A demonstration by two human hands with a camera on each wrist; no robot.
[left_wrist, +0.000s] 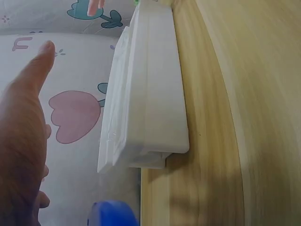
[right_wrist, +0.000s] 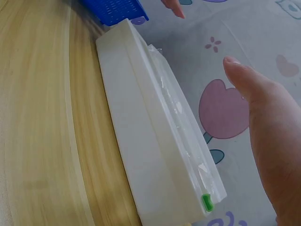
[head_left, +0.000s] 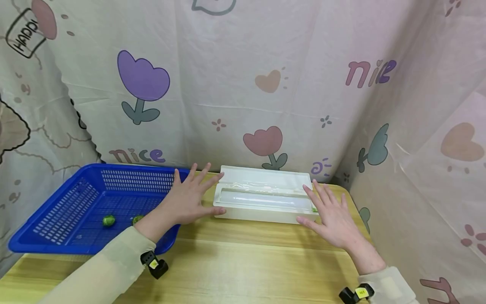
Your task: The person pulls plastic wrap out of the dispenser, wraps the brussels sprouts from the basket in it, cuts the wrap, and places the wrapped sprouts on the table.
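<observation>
A white cling film dispenser (head_left: 262, 214) stands lengthwise near the back of the table, its lid (head_left: 265, 174) raised at the rear. Inside lies a roll of clear film (head_left: 262, 199), and crumpled film (right_wrist: 181, 117) runs along the upper edge. A small green slide cutter (right_wrist: 207, 202) sits at the right end. My left hand (head_left: 190, 197), fingers spread, is by the dispenser's left end and holds nothing. By the right end hovers my right hand (head_left: 334, 217), also spread and holding nothing. Both wrist views show a gap between thumb and dispenser.
A blue plastic basket (head_left: 125, 166) stands at the left, partly behind my left forearm. In it lie two small green round vegetables, one in plain sight (head_left: 108, 220), the other partly covered by my wrist. A printed curtain (head_left: 212, 84) hangs close behind the wooden table (head_left: 235, 270).
</observation>
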